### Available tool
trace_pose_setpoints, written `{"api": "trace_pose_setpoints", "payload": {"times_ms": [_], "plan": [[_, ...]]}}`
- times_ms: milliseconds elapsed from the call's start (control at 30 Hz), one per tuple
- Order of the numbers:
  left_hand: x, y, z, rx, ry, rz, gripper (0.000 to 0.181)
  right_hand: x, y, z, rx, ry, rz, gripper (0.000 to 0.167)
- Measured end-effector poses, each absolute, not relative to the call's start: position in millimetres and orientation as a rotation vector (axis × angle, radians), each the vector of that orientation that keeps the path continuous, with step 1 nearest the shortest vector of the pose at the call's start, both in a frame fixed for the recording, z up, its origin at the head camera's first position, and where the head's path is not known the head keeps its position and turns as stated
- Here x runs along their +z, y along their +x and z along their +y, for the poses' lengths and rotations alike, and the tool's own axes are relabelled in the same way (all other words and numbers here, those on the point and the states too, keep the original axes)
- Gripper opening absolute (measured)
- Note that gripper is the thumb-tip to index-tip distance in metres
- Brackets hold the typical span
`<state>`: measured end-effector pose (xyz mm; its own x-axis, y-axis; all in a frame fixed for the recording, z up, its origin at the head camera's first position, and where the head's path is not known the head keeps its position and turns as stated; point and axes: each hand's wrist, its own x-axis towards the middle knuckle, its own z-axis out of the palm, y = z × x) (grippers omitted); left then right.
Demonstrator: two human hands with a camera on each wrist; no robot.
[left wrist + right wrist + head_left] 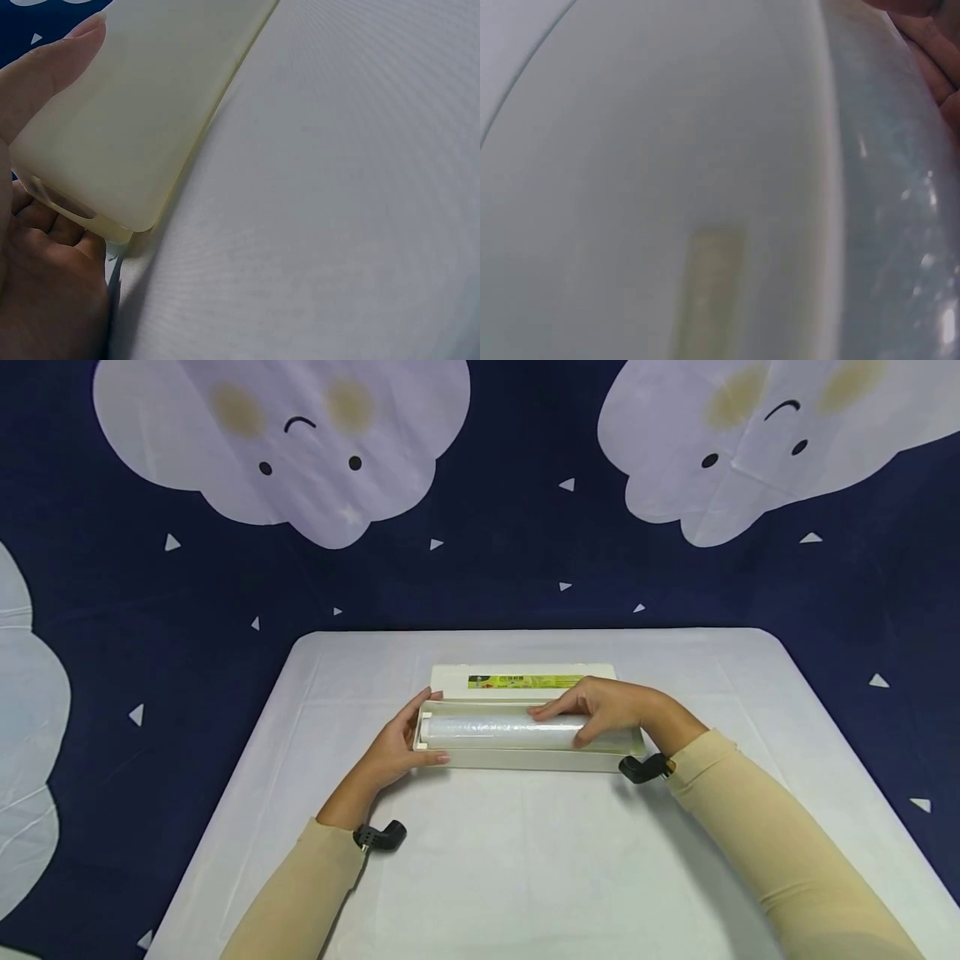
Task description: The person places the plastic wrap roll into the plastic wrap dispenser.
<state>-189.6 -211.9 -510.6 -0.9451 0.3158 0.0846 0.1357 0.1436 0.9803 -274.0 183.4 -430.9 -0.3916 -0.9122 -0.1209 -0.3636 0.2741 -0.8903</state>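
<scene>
A pale cream cling film box (525, 760) rests on the white table, its long side toward me. A roll of cling film (480, 727), clear and shiny, lies inside it. Behind the trough, the lid (450, 681) is folded back and bears a green and yellow label. My left hand (397, 743) grips the box's left end, thumb on the front wall (127, 112) and fingers round the end and back. From above, my right hand (611, 706) holds the roll toward its right half, thumb in front and fingers behind. In the right wrist view, the roll (900, 195) shows beside the blurred box wall.
A white cloth covers the table (525, 860). Beyond its far edge hangs a dark blue cloth (510, 585) with clouds and small white triangles. Black wrist cameras sit on the left wrist (381, 836) and the right wrist (645, 768), the latter close to the box's front right corner.
</scene>
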Motion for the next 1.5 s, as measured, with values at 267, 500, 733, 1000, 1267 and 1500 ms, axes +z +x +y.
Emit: {"api": "trace_pose_setpoints", "payload": {"times_ms": [267,500,733,1000,1267,1500], "plan": [[-511,-190,-212,1.929,0.463,2.252,0.118,-434,-275,183,-1.092,-1.152,1.893,0.071],[-510,-190,-212,1.918,0.463,2.261,0.119,-436,-276,184,-1.097,-1.158,1.883,0.070],[-510,-190,-212,1.918,0.453,2.259,0.120,-437,-276,184,-1.107,-1.142,1.864,0.069],[-509,-188,-212,1.900,0.452,2.278,0.119,-439,-275,184,-1.097,-1.142,1.884,0.070],[-508,-189,-211,1.915,0.458,2.264,0.119,-440,-275,185,-1.109,-1.155,1.877,0.069],[-508,-189,-211,1.923,0.446,2.258,0.119,-442,-276,185,-1.102,-1.157,1.877,0.068]]}}
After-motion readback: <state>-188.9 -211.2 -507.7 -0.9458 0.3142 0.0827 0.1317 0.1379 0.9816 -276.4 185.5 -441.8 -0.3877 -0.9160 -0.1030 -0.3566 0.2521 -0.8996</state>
